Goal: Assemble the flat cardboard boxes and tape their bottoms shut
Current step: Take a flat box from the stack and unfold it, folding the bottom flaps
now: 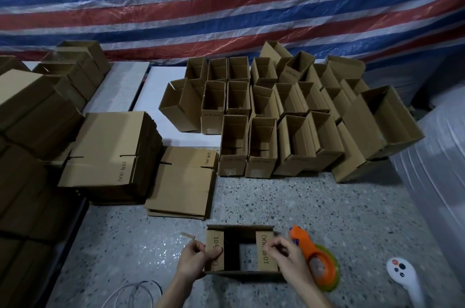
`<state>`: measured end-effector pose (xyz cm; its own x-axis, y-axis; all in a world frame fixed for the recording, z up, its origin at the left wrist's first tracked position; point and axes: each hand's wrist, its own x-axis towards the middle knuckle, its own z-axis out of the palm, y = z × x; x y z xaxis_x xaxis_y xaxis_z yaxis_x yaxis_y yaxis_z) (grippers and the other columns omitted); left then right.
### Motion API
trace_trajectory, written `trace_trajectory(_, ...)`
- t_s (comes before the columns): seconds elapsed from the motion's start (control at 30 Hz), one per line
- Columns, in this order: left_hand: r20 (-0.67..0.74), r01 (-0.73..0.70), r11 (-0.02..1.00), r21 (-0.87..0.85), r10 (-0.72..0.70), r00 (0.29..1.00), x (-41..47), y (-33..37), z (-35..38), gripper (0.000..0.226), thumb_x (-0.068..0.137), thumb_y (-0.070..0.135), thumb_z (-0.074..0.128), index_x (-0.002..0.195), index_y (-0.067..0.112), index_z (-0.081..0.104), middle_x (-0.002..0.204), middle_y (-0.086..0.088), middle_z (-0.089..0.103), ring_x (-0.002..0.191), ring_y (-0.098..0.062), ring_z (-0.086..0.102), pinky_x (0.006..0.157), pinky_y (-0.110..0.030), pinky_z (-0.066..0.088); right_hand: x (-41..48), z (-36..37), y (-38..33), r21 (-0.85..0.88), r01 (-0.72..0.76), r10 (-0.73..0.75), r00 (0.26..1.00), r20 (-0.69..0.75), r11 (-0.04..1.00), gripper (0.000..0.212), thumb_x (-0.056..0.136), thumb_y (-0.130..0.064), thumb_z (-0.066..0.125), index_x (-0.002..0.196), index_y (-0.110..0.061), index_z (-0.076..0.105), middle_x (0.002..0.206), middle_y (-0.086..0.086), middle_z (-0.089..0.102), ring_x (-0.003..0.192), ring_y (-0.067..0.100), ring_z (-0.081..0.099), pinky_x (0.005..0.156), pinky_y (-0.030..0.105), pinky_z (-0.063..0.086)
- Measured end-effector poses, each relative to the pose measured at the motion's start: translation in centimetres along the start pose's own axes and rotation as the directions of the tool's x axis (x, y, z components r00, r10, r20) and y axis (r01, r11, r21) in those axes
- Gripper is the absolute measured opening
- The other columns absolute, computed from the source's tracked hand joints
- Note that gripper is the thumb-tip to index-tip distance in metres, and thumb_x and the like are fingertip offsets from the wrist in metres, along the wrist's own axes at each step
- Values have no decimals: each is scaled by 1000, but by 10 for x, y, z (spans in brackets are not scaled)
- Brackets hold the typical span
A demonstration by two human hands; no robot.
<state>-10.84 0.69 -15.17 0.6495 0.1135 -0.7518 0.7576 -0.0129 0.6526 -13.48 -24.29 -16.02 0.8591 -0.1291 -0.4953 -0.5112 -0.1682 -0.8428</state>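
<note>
A tall stack of flat brown cardboard blanks (110, 157) still waits at the left and many upright brown boxes (276, 119) stand assembled behind, so the job looks partly done. Nearest, on the speckled floor (352, 219), the brown cardboard box (240, 228) is untaped, its short printed flaps folded in. The left hand (193, 260) pinches one flap in its grip and the right hand (286, 255) pinches the other, beside the orange tape dispenser (317, 262).

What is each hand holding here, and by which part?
Both hold the open cardboard box: the left hand grips its left flap, the right hand pinches its right flap. The orange tape dispenser beside it looks unheld.
</note>
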Motion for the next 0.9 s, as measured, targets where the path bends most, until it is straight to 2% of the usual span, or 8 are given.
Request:
trace_trajectory(0.13,21,19,1000,12,-20,1000,2,1,-3,44,76,12,86,78,16,42,66,-2,67,59,-15,62,56,-27,45,-12,-13,9,-53,167,-159,979,125,984,26,89,-56,65,106,-39,76,159,-30,23,149,-3,9,121,45,19)
trace_trajectory(0.27,-38,-173,985,-27,172,984,-2,-10,0,46,75,-3,83,86,7,39,96,-7,68,79,-21,69,51,-31,53,-20,-13,8,-127,253,-225,953,204,959,76,59,-77,77,127,-47,62,154,-41,17,141,-15,18,99,22,40)
trace_trajectory(0.4,-36,-376,926,-32,375,926,-7,-23,3,23,81,-3,78,94,6,61,122,-8,60,114,-26,61,74,-44,60,-18,-12,3,-171,266,-233,953,192,949,81,55,-76,80,125,-40,65,153,-36,20,141,-12,23,100,29,44)
trace_trajectory(0.57,158,-420,900,115,400,903,-10,-25,-15,26,102,18,53,116,25,74,141,9,50,135,-1,43,104,-13,39,-18,-16,8,-178,287,-242,940,239,941,88,52,-70,87,130,-39,60,151,-38,14,136,-19,22,101,26,42)
trace_trajectory(0.63,297,-446,874,190,382,875,-9,-28,-27,38,96,13,65,132,27,62,149,8,39,142,-4,32,100,-7,38,-17,-17,9,-190,298,-249,937,244,935,86,52,-66,90,129,-42,60,149,-41,14,135,-22,20,94,13,42)
trace_trajectory(0.73,411,-398,890,222,284,866,-7,-32,-35,75,77,24,85,142,35,50,151,16,30,136,-8,43,106,-30,47,-14,-15,9,-162,263,-234,956,175,951,73,53,-63,91,119,-44,67,146,-42,24,137,-15,28,92,16,48)
trace_trajectory(0.83,302,-425,882,204,356,884,-5,-29,-30,49,87,23,77,129,44,63,147,15,45,118,-6,60,93,-26,53,-11,-7,12,-98,225,-216,972,88,970,48,59,-52,91,104,-43,74,146,-35,34,139,-4,34,103,39,51)
trace_trajectory(0.9,236,-432,884,178,388,891,-4,-27,-22,37,88,24,75,112,50,69,136,14,57,110,-11,64,83,-21,53,-7,-2,12,-140,226,-222,974,49,964,37,68,-43,89,100,-37,73,144,-35,36,138,-4,33,111,37,39)
